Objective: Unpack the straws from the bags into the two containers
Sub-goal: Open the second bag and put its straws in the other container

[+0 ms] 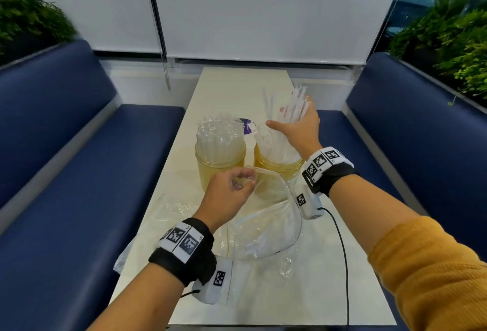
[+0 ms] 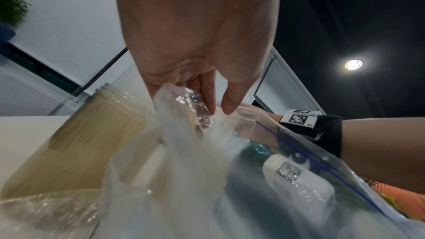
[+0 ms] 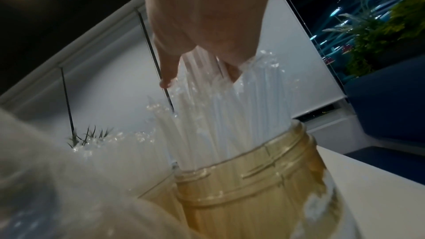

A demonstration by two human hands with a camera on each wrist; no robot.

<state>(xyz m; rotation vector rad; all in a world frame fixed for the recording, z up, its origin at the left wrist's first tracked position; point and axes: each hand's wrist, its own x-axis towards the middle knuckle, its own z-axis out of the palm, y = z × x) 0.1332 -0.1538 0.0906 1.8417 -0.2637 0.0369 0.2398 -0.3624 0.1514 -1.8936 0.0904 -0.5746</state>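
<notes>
Two amber jars stand mid-table. The left jar (image 1: pixel 220 169) is packed with clear wrapped straws (image 1: pixel 220 133). Above the right jar (image 1: pixel 276 167), my right hand (image 1: pixel 287 117) curls round a bundle of white straws (image 1: pixel 279 140) whose lower ends sit inside it. The right wrist view shows thumb and fingers of that hand (image 3: pixel 200 75) around the straws (image 3: pixel 218 115) over the jar mouth (image 3: pixel 253 179). My left hand (image 1: pixel 242 180) pinches the rim of a clear zip bag (image 1: pixel 266 225) in front of the jars. Its pinch (image 2: pixel 218 112) on the bag (image 2: pixel 207 152) also shows in the left wrist view.
A crumpled empty plastic bag (image 1: pixel 168 209) lies at the table's left edge. A purple-labelled item (image 1: pixel 246 125) sits behind the jars. Blue benches (image 1: pixel 79 146) flank the narrow white table (image 1: pixel 237 85). A black cable (image 1: pixel 342 251) runs along the table's right side.
</notes>
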